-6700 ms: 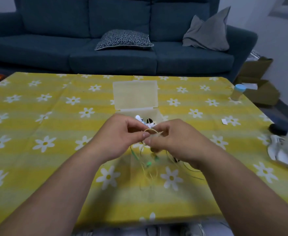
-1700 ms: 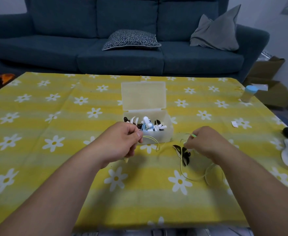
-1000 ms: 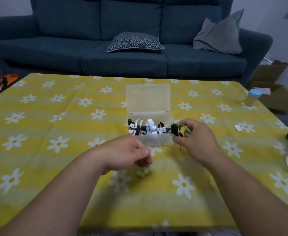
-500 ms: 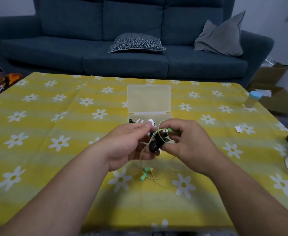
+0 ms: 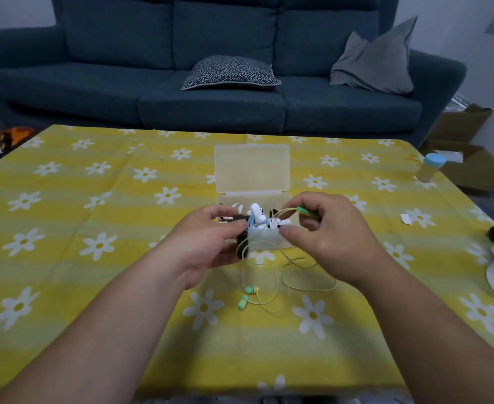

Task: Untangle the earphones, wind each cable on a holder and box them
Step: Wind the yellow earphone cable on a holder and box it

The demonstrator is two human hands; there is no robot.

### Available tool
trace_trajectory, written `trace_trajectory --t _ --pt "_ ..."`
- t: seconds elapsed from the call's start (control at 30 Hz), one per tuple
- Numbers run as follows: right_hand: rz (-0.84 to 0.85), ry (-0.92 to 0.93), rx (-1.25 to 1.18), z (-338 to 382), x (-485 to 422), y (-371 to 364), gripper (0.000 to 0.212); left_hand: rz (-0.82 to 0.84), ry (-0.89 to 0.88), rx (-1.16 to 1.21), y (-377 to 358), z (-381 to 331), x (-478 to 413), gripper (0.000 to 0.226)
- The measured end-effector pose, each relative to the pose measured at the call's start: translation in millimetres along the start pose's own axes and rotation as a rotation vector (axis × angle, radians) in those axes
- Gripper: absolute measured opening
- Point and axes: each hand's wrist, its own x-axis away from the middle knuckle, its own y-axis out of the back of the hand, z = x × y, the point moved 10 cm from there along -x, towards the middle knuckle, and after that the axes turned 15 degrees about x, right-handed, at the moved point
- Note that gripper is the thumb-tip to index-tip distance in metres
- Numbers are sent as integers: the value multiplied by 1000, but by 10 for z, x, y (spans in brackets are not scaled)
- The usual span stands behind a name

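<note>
Earphones with pale green buds lie on the near middle of the yellow, daisy-printed surface, the two buds close together and just nearer than both hands. Their thin yellow-green cable trails in loose loops over the cloth to the right of the buds and rises to both hands. The right hand is raised over the right end of the box, its fingers pinching the green plug at the cable's end, thumb held out below. The left hand sits at the box's left end with its fingers curled round a dark holder, most of which is hidden in the palm; a strand of cable runs past it, though whether it is wound on cannot be told. The clear plastic box stands open between the hands, its lid lying back on the far side, and it holds several black, white and blue wound sets. Far right on the surface stands a small bottle with a blue cap, and a scrap of white paper lies nearer. Beyond the surface is a dark blue sofa with a patterned cushion.
</note>
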Motion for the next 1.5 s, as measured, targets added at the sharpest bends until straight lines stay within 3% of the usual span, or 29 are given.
trace_trajectory --t 0.03,0.13,0.27,0.4,0.47,0.57,0.63,0.7,0.97,1.23,1.4,1.5 --pt "-25 -30 -15 -44 0 49 5 -48 -50 -71 67 -47 -13 27" --pt "-114 -146 -22 -255 -28 164 22 -134 -184 -205 191 -187 -30 36" --pt "-129 -258 -123 -443 -39 218 31 -174 -335 -124 239 -354 3 41" --pt "107 -156 -260 -271 -23 5 28 -172 -282 261 265 -307 -7 30" --pt "263 -106 -194 -162 24 -134 22 -175 -274 349 278 -301 -6 23" --pt "458 -161 33 -220 125 -314 28 -227 -333 358 328 -352 25 20" --pt "495 -208 185 -326 146 -351 35 -301 -409 237 399 -426 72 24" --pt "458 -200 234 -323 128 -328 35 -305 -462 148 403 -486 105 30" --pt "322 -45 136 -6 38 -377 28 30 -376 105 -84 -348 121 19" --pt "37 -95 138 -99 -63 -103 31 104 -341 -7 -241 -285 142 18" --pt "10 -163 -38 -170 -81 -125 30 146 -285 -49 -318 -184 143 21" --pt "-1 -211 -116 -240 -84 -155 32 70 -348 -105 -266 -212 141 22"
